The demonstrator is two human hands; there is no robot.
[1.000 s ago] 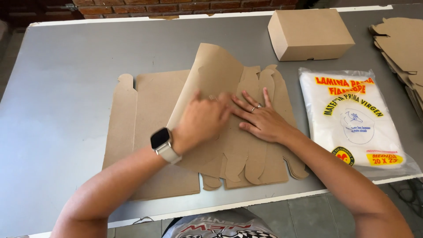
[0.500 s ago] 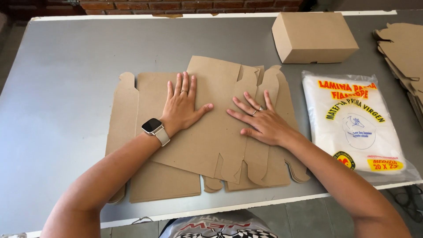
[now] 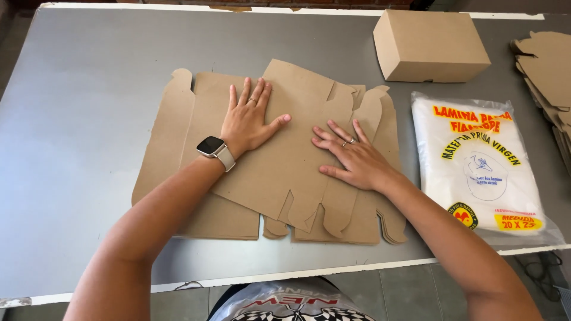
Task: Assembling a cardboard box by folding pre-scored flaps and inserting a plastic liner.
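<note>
Left hand [image 3: 248,122], open flat with fingers spread and thumb out to the side, palm pressed down on the top cardboard blank [image 3: 291,160]; it grips nothing. A pale-strapped smartwatch [image 3: 213,148] sits on that wrist. Right hand [image 3: 351,157], likewise open and flat, fingers spread and pointing toward the left hand, palm down on the same blank; it grips nothing. A ring shows on one finger of each hand.

The top cardboard blank lies turned at a slant across a stack of flat blanks [image 3: 178,142] at the middle of the grey tabletop [image 3: 77,119], nearer its front edge. How many sheets the stack holds cannot be told; several layered edges show at its front right corner.

One assembled cardboard box [image 3: 429,46], closed, stands near the far edge of the tabletop toward the right; its contents cannot be seen. One clear plastic packet of white sheets [image 3: 479,166], with red and yellow print, lies flat by the front right corner, just beside the stack. A second pile of blanks [image 3: 547,65] lies at the right edge, partly out of view.
</note>
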